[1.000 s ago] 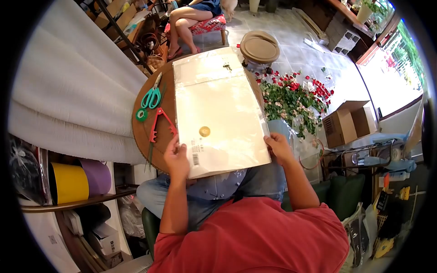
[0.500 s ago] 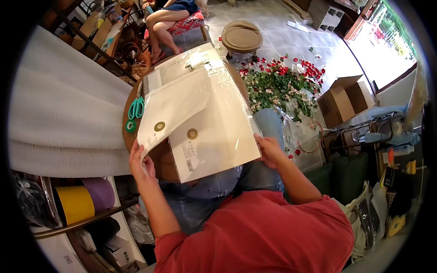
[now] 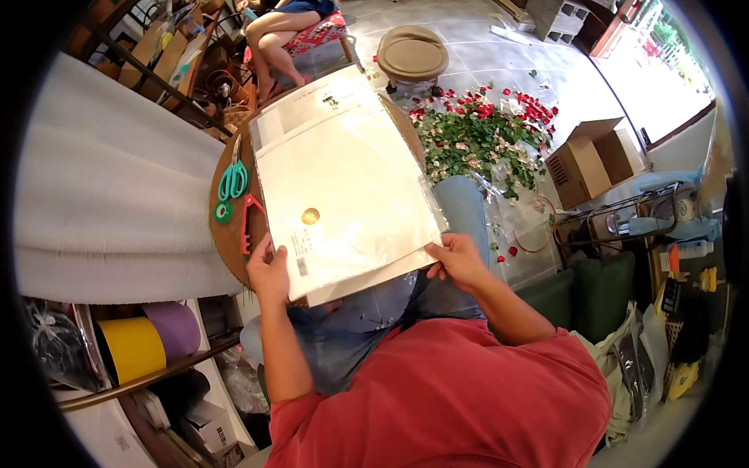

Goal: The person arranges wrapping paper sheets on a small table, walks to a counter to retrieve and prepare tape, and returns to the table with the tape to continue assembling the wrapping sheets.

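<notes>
Large cream paper packs in clear plastic sleeves lie stacked over the round wooden table, tilting toward my lap. A round gold label and a barcode show on the upper pack, and the edge of a lower one peeks out along the bottom. My left hand holds the lower left edge, thumb at the front, other fingers mostly hidden. At the lower right corner my right hand pinches the edge between thumb and fingers. Left of the packs are teal-handled scissors, a green tape roll and a red long-armed tool.
Red and pale roses with leaves are heaped on the floor beyond my right knee. An opened cardboard box stands right of them, a round stool behind. A person's legs show at a red-patterned seat. White cloth hangs on the left.
The upper pack, lifted and bent at its left side before, now lies flat over the lower one, shifted right. The red tool has come into view on the table.
</notes>
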### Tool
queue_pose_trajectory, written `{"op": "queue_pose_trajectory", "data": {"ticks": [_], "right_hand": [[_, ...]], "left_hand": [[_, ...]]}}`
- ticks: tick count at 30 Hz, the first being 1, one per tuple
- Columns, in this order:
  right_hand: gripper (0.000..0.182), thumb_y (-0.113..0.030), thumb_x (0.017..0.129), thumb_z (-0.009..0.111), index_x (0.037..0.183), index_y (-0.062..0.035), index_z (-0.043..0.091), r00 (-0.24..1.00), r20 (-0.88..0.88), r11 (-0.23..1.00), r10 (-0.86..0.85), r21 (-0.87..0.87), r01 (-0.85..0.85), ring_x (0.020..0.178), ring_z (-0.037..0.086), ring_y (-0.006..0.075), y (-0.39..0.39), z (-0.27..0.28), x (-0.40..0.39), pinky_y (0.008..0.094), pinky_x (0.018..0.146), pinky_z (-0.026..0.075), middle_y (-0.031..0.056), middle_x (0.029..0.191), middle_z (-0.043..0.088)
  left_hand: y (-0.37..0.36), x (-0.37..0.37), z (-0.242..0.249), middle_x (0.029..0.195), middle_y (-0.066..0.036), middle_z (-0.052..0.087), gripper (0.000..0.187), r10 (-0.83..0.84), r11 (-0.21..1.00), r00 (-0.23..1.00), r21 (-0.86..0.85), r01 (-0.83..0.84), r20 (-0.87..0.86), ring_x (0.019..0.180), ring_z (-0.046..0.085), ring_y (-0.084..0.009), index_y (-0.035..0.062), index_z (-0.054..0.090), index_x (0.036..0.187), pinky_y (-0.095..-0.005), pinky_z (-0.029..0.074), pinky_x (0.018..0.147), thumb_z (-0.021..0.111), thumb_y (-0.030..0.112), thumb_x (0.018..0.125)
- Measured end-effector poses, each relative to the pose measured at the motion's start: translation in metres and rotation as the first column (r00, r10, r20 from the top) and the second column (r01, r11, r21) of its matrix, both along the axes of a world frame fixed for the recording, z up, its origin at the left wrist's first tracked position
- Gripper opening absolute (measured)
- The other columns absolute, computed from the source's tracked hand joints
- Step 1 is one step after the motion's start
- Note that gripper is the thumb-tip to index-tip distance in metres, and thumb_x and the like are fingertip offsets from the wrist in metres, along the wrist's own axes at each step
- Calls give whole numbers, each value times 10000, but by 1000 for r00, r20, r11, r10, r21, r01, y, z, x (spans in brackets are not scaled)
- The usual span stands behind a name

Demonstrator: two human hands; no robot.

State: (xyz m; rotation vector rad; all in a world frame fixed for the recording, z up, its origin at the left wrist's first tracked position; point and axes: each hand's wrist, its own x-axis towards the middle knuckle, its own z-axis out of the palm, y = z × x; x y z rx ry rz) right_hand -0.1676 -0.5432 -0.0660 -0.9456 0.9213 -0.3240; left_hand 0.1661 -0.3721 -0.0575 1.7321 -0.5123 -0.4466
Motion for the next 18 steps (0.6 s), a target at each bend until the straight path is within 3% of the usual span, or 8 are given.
{"op": "queue_pose_trajectory", "data": {"ticks": [1,2,4,8,9,14,16,18], "right_hand": [[235,-185,1004,624,1002,50,632,1000,0,1000,-10,-4,10,579,694,175,0,1,0,243,434,466,148,906,719],[236,-189,1007,621,1001,47,627,1000,0,1000,1,6,-1,576,693,172,0,2,0,241,422,454,140,887,717],[237,-192,1009,619,999,45,622,1000,1,1000,7,16,-7,573,692,168,3,2,1,239,410,442,133,868,715],[268,-218,1015,615,1053,47,620,1000,23,999,4,-44,-3,602,692,154,8,11,10,226,468,464,120,877,718],[290,-227,1016,615,1096,52,623,999,49,995,20,-95,-15,660,701,144,11,17,13,220,525,488,117,920,723],[432,-254,966,686,1292,12,585,951,294,900,99,-435,41,1114,616,191,15,32,23,312,922,493,95,1216,660],[499,-274,909,741,1292,5,585,970,-19,644,-241,-751,145,1151,601,230,-3,33,22,341,969,482,122,1253,645],[530,-276,874,764,1286,10,590,921,-161,558,-355,-827,71,1106,625,239,-23,17,21,355,941,505,174,1248,641]], "left_hand": [[-1,-14,25,1207,-159,666,511,-18,929,992,369,-30,126,1035,656,-241,-54,568,1346,-351,526,914,707,50,865],[0,-20,25,1207,-159,666,511,-26,930,992,367,-22,126,1035,656,-241,-54,568,1346,-351,526,914,707,50,865],[5,-32,25,1351,-194,566,627,-299,871,671,481,-99,679,1205,554,-327,-1,589,1338,-439,453,1036,818,140,771],[-6,-85,54,1496,-198,432,729,-707,706,518,453,544,481,1393,378,-410,7,612,1274,-505,358,1131,908,201,637],[-15,-100,59,1433,-195,519,633,-694,720,465,498,484,551,1361,456,-386,-1,629,1238,-466,407,1104,873,164,678],[-16,-93,3,1023,-145,727,294,-401,913,619,240,330,675,945,705,-286,-13,677,1134,-362,545,887,724,100,867],[-11,-81,11,1007,-99,724,250,-138,976,979,188,108,152,892,671,-176,-38,670,1124,-304,521,846,690,124,936],[-15,-75,22,1014,-84,716,253,-29,999,992,-17,31,120,896,646,-144,-54,666,1113,-284,508,833,679,144,956]]}}
